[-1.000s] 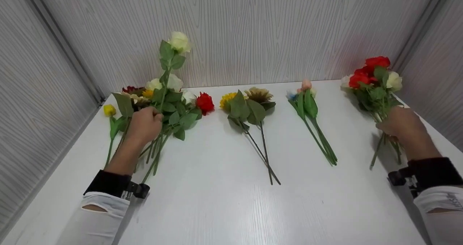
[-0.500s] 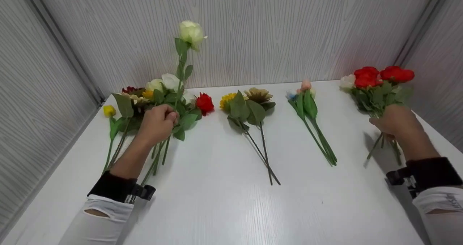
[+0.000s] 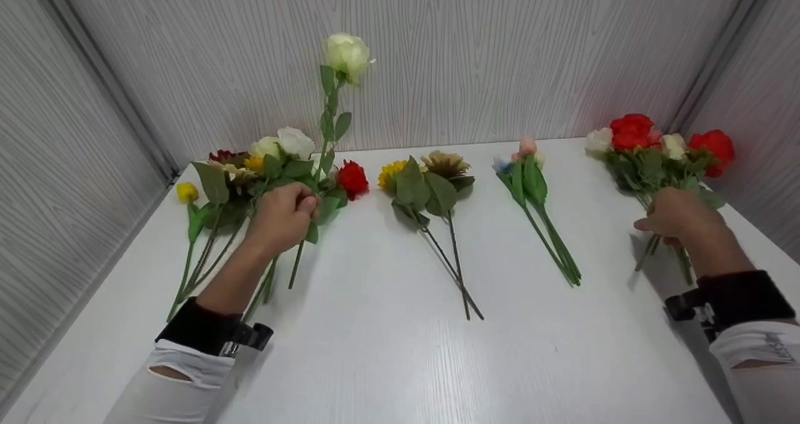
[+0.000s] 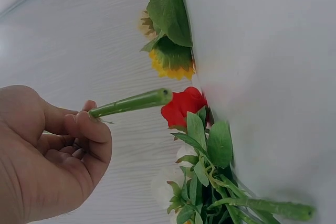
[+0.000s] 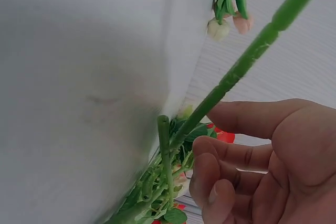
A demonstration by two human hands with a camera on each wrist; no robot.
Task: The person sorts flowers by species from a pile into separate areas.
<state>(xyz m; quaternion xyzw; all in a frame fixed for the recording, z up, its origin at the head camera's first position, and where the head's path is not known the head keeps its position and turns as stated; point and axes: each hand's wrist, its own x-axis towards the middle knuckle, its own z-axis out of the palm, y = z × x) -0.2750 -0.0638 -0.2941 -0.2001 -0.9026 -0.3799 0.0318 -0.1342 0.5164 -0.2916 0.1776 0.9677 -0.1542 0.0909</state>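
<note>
My left hand (image 3: 282,219) pinches the stem of a cream rose (image 3: 347,55), whose bloom stands high above the left heap. In the left wrist view, the cut end of its green stem (image 4: 131,103) sticks out past the curled fingers. At the far right, my right hand (image 3: 678,221) is over the stems of a bunch of red roses (image 3: 631,131) and pale roses (image 3: 599,141). The right wrist view shows thumb and loosely bent fingers apart, with a green stem (image 5: 247,64) running beside the thumb tip. One red rose (image 3: 714,151) leans out to the right.
The left heap holds a red rose (image 3: 353,179), white roses (image 3: 295,142) and a yellow tulip (image 3: 187,192). Two sunflower-like stems, one with a yellow flower (image 3: 392,175) and one with a tan flower (image 3: 447,162), cross mid-table. Tulips (image 3: 534,183) lie right of them. Panelled walls enclose the table.
My left hand has lifted the cream rose up and to the right, away from the heap. On the right, the red rose has tipped outward to the right and the hand has shifted slightly.
</note>
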